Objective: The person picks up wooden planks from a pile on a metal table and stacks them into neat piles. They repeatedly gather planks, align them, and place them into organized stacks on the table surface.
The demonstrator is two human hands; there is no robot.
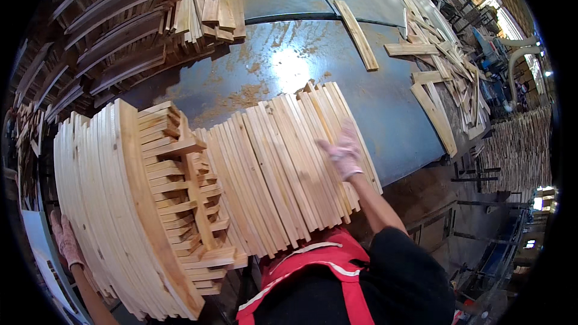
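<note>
Right hand [343, 151]: yours, fingers spread over the right board row [271, 168]; contact unclear. Left hand [67, 244]: fingers extended along the left board row [102, 204], outer side. Both rows: tabletop's [397, 114] near side. Advised: press evenly, ends flush. Surroundings: sawdust [244, 97], lone plank [356, 36], slat heap [454, 84]. Likely obstruction: jutting wood pieces [170, 189] between rows.
</note>
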